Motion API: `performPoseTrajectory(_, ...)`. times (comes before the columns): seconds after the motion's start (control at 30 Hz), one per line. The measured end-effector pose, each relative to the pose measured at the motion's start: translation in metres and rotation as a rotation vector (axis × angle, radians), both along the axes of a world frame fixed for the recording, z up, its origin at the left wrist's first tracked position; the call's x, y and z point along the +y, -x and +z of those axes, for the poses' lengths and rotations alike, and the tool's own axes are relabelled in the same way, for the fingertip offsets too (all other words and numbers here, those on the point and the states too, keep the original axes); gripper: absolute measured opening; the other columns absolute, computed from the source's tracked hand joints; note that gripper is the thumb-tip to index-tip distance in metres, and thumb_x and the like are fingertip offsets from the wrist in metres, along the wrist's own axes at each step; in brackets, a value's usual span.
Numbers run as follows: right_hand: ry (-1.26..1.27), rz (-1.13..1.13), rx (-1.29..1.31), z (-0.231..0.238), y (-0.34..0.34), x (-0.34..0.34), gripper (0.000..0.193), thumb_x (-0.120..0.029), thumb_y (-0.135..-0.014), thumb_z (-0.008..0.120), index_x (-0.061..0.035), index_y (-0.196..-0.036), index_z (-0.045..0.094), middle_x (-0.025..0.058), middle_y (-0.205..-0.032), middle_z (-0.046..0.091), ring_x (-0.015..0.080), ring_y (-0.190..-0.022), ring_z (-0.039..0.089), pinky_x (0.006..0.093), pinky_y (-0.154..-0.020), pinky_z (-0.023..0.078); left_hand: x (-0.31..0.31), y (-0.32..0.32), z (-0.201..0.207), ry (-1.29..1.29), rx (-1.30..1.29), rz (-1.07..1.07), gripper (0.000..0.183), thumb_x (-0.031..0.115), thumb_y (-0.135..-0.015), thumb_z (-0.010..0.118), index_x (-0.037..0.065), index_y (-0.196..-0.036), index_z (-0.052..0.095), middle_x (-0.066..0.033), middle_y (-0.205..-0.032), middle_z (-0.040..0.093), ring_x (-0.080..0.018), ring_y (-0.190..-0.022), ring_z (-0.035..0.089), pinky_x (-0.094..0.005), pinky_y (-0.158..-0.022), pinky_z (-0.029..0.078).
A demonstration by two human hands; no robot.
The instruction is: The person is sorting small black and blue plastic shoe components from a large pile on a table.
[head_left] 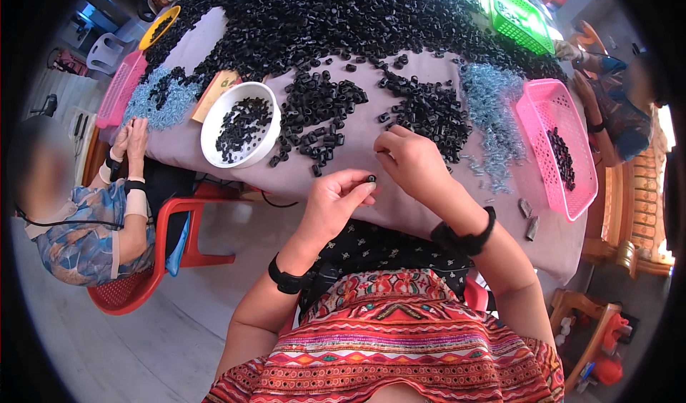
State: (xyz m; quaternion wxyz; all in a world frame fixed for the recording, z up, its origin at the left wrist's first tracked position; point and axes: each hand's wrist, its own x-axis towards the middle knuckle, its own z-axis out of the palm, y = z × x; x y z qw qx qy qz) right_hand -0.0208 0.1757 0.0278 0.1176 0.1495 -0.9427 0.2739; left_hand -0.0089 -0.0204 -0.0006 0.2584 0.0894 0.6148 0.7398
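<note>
Between the thumb and fingertips of my left hand (336, 201) is a small black plastic cap (371, 178), its round end facing up. To its right, my right hand (411, 158) hovers over the table edge with fingers curled and tips together; whatever they pinch, if anything, is hidden. Just beyond it lies a loose pile of black caps (429, 113), and a second pile of black caps (321, 103) spreads farther left. Small clear bluish plastic pieces (500, 110) are heaped to the right of these.
A white bowl (207, 128) with small black pieces stands left of my hands; a pink basket (582, 181) with similar ones sits right. A great black heap (314, 17) covers the far table. People sit at both sides, one on a red chair (161, 253).
</note>
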Motion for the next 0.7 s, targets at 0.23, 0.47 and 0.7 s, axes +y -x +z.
performPoseTrajectory(0.23,0.669,0.019,-0.598,0.032,-0.039,0.025,0.007,0.002,-0.089,0.068,0.0039,-0.096,0.068,0.0023,-0.086,0.070,0.0073,-0.082,0.065,0.0233,-0.073,0.053,0.016,-0.003,0.009,-0.020,0.018,-0.178,0.023,0.010,-0.096,0.065,-0.004,-0.114,0.069,-0.0064,-0.097,0.073,-0.0098,-0.083,0.067,-0.0233,-0.077,0.055)
performPoseTrajectory(0.47,0.900,-0.090,-0.561,0.025,-0.070,0.040,0.006,-0.002,-0.090,0.068,0.0037,-0.091,0.068,0.0034,-0.084,0.068,0.0094,-0.076,0.067,0.0248,-0.067,0.053,0.040,-0.008,0.015,0.010,0.058,-0.303,0.022,0.010,-0.098,0.063,-0.004,-0.113,0.068,-0.0074,-0.098,0.073,-0.0110,-0.084,0.067,-0.0242,-0.078,0.055)
performPoseTrajectory(0.7,0.858,-0.119,-0.289,0.010,-0.084,0.043,0.010,0.000,-0.089,0.067,0.0010,-0.098,0.071,0.0064,-0.097,0.060,0.0114,-0.075,0.064,0.0243,-0.064,0.051,0.054,-0.012,0.019,-0.040,-0.029,-0.271,0.021,0.012,-0.100,0.059,-0.004,-0.109,0.069,-0.0101,-0.098,0.073,-0.0125,-0.081,0.067,-0.0265,-0.077,0.054)
